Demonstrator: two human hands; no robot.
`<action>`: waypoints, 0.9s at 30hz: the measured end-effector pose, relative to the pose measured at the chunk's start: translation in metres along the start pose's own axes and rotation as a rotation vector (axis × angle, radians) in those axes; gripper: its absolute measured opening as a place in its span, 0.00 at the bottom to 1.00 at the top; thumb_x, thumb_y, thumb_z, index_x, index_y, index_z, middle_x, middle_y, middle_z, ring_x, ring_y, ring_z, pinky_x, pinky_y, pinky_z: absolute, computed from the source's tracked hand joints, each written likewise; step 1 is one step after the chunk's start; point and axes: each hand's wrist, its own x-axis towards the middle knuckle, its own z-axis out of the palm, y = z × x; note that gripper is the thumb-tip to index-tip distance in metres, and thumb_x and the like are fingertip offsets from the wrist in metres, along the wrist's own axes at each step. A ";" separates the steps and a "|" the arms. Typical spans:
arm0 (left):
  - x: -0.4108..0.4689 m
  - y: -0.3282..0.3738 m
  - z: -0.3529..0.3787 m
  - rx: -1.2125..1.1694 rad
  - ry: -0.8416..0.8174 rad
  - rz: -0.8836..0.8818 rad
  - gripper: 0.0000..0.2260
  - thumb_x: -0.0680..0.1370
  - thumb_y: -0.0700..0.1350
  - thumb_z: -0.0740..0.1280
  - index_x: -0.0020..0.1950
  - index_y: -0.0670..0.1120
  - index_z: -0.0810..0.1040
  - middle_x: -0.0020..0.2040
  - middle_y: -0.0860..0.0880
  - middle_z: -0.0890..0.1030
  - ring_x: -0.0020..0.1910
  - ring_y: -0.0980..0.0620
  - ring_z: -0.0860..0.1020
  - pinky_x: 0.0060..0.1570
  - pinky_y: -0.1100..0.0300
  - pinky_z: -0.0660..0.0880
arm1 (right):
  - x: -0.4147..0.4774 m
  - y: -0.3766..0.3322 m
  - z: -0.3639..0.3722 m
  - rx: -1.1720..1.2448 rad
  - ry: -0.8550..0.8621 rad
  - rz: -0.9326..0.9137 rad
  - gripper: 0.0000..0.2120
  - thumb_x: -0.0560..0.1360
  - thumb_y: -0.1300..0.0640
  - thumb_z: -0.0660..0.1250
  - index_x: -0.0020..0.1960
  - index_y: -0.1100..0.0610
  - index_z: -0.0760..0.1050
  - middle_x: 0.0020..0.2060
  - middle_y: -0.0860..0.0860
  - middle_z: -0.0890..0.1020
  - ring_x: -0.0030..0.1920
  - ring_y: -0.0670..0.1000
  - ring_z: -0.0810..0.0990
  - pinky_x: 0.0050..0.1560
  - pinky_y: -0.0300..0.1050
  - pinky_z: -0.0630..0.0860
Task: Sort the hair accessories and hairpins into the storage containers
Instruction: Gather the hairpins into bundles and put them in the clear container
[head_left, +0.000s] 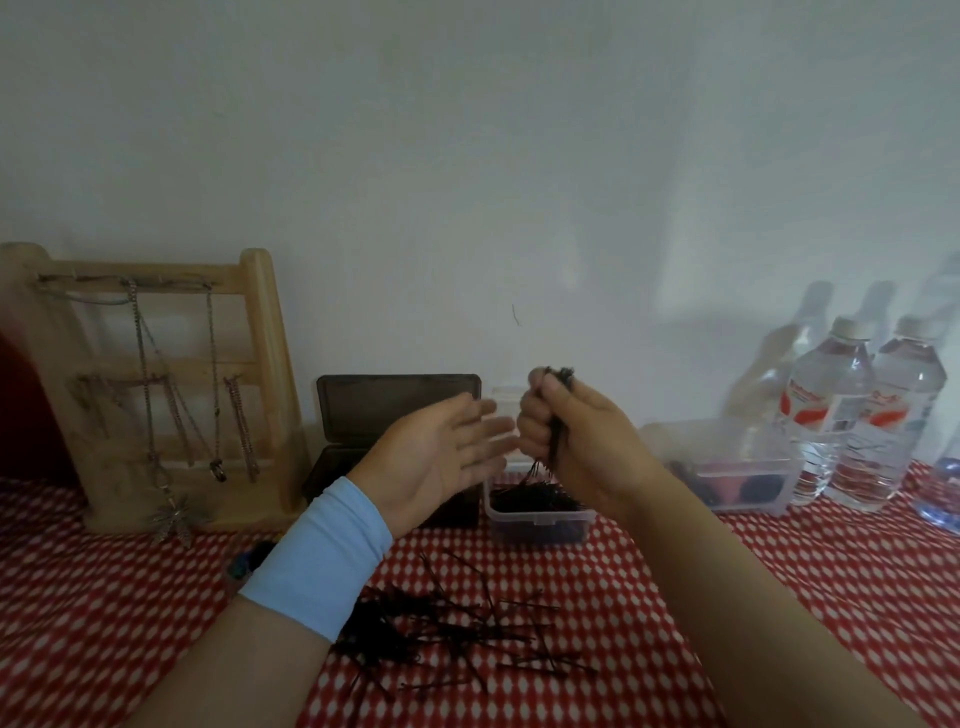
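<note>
My right hand (566, 426) grips a bunch of black hairpins (557, 441) upright, their ends sticking out above and below the fist, right over a small clear container (535, 514) that holds more pins. My left hand (441, 447), with a light blue wristband, hovers flat and palm-up just left of the fist, holding nothing. A loose pile of black hairpins (452, 629) lies on the red checked cloth near me. An open dark box (395, 415) stands behind my left hand. A larger clear container (737, 467) with dark and red accessories sits to the right.
A wooden jewellery stand (156, 384) hung with chains stands at the back left. Several water bottles (857, 415) line the right side by the wall. A small dark and blue object (249, 561) lies partly hidden by my left wrist.
</note>
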 end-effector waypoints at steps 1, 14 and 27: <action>-0.002 0.000 0.002 -0.047 -0.020 -0.087 0.22 0.82 0.52 0.59 0.68 0.37 0.71 0.63 0.36 0.78 0.62 0.40 0.78 0.64 0.46 0.73 | 0.002 -0.003 -0.001 0.021 0.039 -0.067 0.11 0.85 0.59 0.53 0.47 0.56 0.70 0.32 0.48 0.68 0.32 0.47 0.66 0.33 0.39 0.65; -0.006 0.001 0.005 -0.575 -0.154 -0.213 0.32 0.81 0.49 0.58 0.71 0.24 0.56 0.65 0.23 0.69 0.67 0.29 0.69 0.69 0.40 0.62 | 0.000 0.010 0.003 -0.566 0.192 -0.214 0.09 0.85 0.61 0.55 0.58 0.53 0.73 0.32 0.48 0.72 0.38 0.50 0.73 0.42 0.42 0.74; -0.005 -0.002 0.004 -0.290 -0.168 -0.244 0.28 0.81 0.53 0.57 0.66 0.28 0.64 0.61 0.28 0.76 0.62 0.32 0.75 0.66 0.42 0.69 | 0.000 0.007 -0.003 -0.604 0.053 -0.085 0.08 0.85 0.59 0.56 0.52 0.56 0.74 0.34 0.50 0.74 0.38 0.50 0.74 0.43 0.42 0.74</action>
